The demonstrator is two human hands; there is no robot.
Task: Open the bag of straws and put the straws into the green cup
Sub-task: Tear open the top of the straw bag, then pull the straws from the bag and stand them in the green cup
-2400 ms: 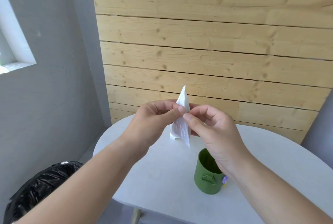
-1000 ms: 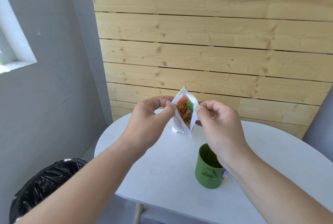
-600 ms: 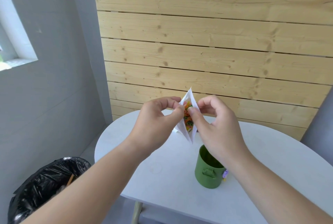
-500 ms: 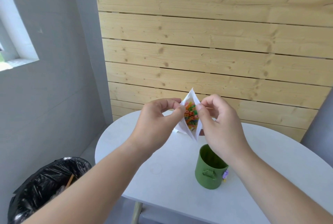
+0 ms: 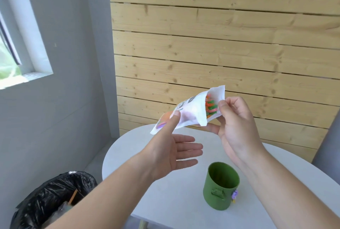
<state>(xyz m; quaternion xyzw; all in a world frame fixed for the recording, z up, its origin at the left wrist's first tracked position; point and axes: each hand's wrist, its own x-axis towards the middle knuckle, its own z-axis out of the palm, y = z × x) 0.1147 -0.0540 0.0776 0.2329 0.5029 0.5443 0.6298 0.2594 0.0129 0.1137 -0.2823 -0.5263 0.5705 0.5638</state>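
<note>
A white bag point(image 5: 191, 113) is held in the air above the round white table point(image 5: 174, 203), tilted, with its open mouth pointing up and to the right. Orange and green straws point(image 5: 210, 107) show inside the mouth. My left hand point(image 5: 171, 153) pinches the bag's lower half with the thumb on its front face, while the other fingers are spread below. My right hand point(image 5: 237, 129) grips the mouth's edge between thumb and fingers. The green cup point(image 5: 220, 186) stands upright on the table, below my right wrist, and looks empty.
A bin lined with a black bag point(image 5: 51, 201) stands on the floor left of the table. A wooden plank wall point(image 5: 220, 44) runs behind the table. A small purple ornament point(image 5: 234, 194) sits on the cup's side. A window is at the far left.
The bag's mouth was pulled open, showing the straws. The bag has since tipped from upright to slanted, mouth to the right. My left hand slid from the mouth to the bag's lower half.
</note>
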